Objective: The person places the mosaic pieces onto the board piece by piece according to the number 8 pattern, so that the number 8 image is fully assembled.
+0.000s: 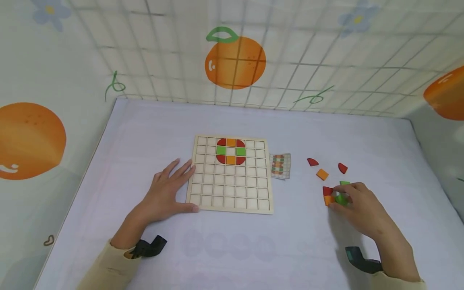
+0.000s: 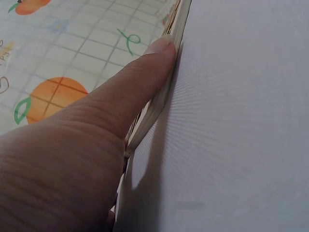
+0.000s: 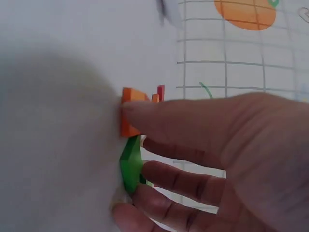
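A square wooden grid board (image 1: pixel 214 191) lies on the table. Near its far edge, red quarter-round, orange and green square tiles form a ring around one bare cell. My left hand (image 1: pixel 166 193) rests spread along the board's left side, the thumb (image 2: pixel 145 72) lying along its near edge. To the right, my right hand (image 1: pixel 359 207) pinches at an orange square tile (image 1: pixel 328 200), the thumb (image 3: pixel 145 113) against it. A red tile (image 1: pixel 328 191) adjoins that orange tile. Beside them, a green tile (image 3: pixel 131 166) is partly hidden by the fingers.
A small pattern card (image 1: pixel 280 166) lies at the board's right edge. Beyond my right hand are loose red tiles (image 1: pixel 312 162), an orange tile (image 1: pixel 322 174) and another green tile (image 1: pixel 344 183). A printed grid curtain (image 1: pixel 163 60) stands along the table's far edge.
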Available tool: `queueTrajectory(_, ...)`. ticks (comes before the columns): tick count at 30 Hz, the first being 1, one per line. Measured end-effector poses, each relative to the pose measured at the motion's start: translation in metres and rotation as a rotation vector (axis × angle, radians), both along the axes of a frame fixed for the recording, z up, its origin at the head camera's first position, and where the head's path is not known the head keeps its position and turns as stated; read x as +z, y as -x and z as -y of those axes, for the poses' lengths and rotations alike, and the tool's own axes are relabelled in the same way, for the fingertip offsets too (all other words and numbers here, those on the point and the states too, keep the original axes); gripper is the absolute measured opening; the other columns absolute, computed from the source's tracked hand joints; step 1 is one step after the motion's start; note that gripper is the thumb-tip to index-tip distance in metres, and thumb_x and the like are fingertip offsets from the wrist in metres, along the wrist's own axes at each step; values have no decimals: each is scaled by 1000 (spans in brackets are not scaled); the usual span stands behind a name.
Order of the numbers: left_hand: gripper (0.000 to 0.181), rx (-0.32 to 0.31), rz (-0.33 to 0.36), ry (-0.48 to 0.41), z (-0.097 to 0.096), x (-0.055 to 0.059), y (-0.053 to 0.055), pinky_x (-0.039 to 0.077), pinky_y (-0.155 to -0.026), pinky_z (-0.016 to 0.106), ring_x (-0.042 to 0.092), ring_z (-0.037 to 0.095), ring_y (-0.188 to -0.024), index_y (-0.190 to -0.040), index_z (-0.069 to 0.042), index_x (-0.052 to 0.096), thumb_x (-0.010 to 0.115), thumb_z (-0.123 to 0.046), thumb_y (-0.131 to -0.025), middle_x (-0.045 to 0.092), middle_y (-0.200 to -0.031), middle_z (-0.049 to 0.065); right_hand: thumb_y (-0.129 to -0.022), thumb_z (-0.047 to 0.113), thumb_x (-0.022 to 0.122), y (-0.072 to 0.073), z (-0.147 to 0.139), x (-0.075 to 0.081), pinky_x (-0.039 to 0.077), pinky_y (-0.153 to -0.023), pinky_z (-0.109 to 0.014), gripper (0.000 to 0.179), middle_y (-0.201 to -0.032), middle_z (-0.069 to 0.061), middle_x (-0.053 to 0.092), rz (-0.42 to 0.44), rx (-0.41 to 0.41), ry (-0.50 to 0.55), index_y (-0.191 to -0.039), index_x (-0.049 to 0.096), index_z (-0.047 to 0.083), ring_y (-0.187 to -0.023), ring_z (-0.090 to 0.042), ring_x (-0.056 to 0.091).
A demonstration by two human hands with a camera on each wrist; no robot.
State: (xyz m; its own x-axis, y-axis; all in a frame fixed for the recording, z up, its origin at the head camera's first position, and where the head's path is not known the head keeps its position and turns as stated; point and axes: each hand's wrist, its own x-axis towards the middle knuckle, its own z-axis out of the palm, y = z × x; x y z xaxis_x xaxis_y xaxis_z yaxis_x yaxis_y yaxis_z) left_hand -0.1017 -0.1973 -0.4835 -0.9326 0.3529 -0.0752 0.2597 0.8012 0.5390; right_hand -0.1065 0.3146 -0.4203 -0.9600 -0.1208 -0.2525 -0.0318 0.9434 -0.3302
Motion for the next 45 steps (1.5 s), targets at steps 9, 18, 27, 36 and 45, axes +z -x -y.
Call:
queueTrajectory(9, 115, 12, -5, 3, 2, 1, -1, 20, -114, 55, -3, 26, -160, -167, -22, 28, 89, -59, -76, 13, -174, -10, -90, 10, 81, 1, 10, -5, 49, -88, -68, 30, -119, -30, 56, -80, 19, 30, -117, 71, -1, -105, -49, 52)
queueTrajectory(18, 115, 11, -8, -9, 7, 2, -1, 19, -114, 56, -3, 26, -160, -167, -22, 28, 88, -59, -77, 13, -174, -9, -90, 7, 81, 8, 27, -3, 54, -70, -43, 20, -98, -15, 69, -156, 25, 85, -105, 69, 1, -89, -34, 60)
queueTrajectory(27, 115, 8, -19, -8, 9, 0, 0, 21, -114, 55, -1, 27, -160, -167, -21, 29, 89, -59, -76, 15, -174, -8, -95, 6, 75, 40, 116, 18, 51, -71, -32, 9, -91, -4, 71, -295, 153, 255, -103, 70, 7, -84, -22, 61)
queueTrajectory(36, 115, 2, 3, 1, 2, 1, 1, 22, -114, 55, -1, 26, -160, -167, -21, 28, 88, -59, -77, 15, -174, -8, -98, 7, 74, 80, 209, 3, 53, -75, -36, 6, -93, 0, 72, -169, 366, 365, -102, 71, 9, -85, -19, 64)
queueTrajectory(45, 116, -10, -20, 19, 4, -1, 4, 22, -114, 53, -2, 24, -161, -167, -23, 27, 86, -64, -76, 14, -174, -9, -99, 12, 73, 86, 229, -11, 54, -76, -35, 5, -94, 0, 72, -99, 402, 340, -99, 73, 7, -83, -17, 63)
